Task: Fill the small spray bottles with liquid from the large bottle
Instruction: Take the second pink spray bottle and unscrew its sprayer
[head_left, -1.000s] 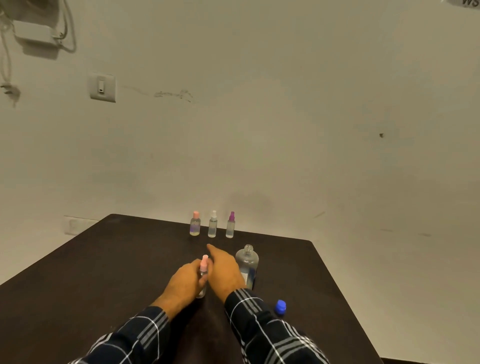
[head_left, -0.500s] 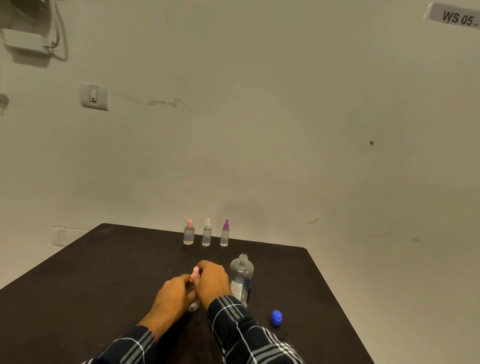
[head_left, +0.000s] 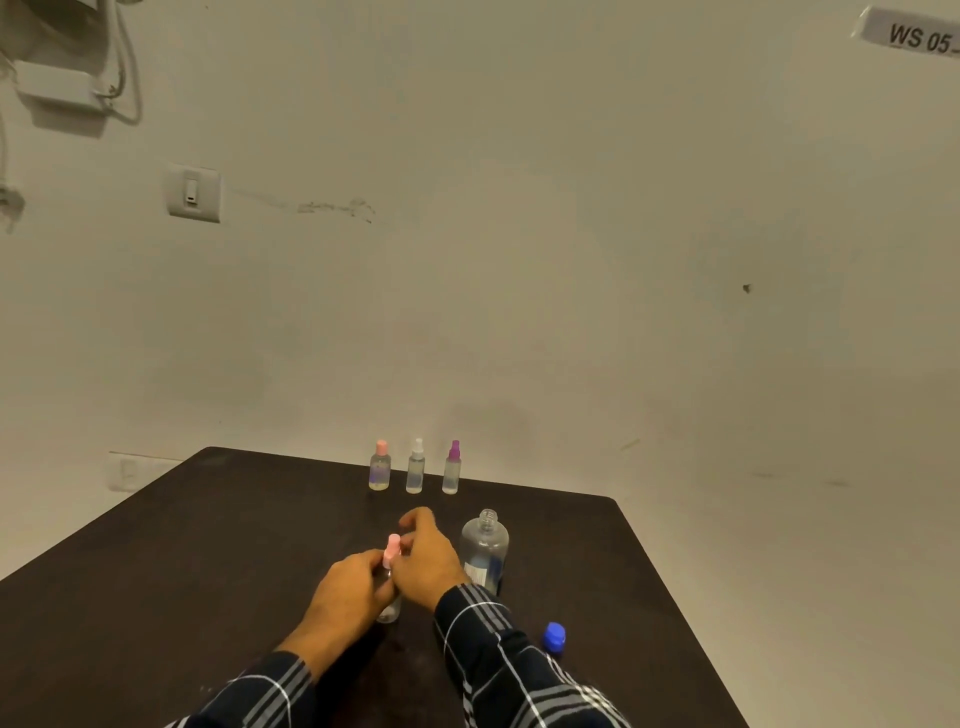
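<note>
A small clear spray bottle (head_left: 388, 613) with a pink top stands upright on the dark table (head_left: 208, 561). My left hand (head_left: 349, 590) grips its body. My right hand (head_left: 427, 558) has its fingers curled round the pink top. Just to the right stands the large clear bottle (head_left: 484, 551), uncapped, with a label low on its side. Its blue cap (head_left: 554, 636) lies on the table near my right sleeve. Three more small spray bottles stand in a row at the back: pink-topped (head_left: 380, 466), white-topped (head_left: 415, 467) and purple-topped (head_left: 452, 468).
The table's right edge runs diagonally close to the blue cap, and its far edge lies just behind the row of bottles. A plain wall with a light switch (head_left: 192, 193) rises behind. Bare tabletop stretches to the left of my hands.
My right hand's fingers, stretched forward a second ago, have curled round the pink top. The view has tilted upward, so the table sits lower in the frame.
</note>
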